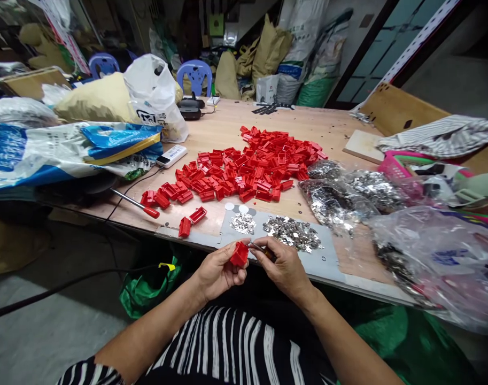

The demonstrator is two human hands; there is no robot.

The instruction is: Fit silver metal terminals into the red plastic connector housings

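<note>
My left hand (pixel 219 271) is closed around a small red plastic case (pixel 239 254), held up in front of the table's near edge. In my right hand (pixel 283 267) is a screwdriver (pixel 266 252) with a dark and yellowish handle, its thin metal shaft pointing left at the case. Whether the tip touches the case I cannot tell. Just beyond my hands, two heaps of small metal pieces (pixel 294 233) lie on a grey sheet (pixel 327 255). Farther back spreads a large pile of similar red cases (pixel 247 166), with two loose ones (pixel 184 227) nearer the front edge.
Left of the pile lie a red-handled rod tool (pixel 135 203), a white power bank (pixel 172 156) with a cable, and big plastic sacks (pixel 123 144). On the right are clear bags of metal parts (pixel 332 198) and a pink basket (pixel 400 171). A green bag (pixel 147 289) hangs below the edge.
</note>
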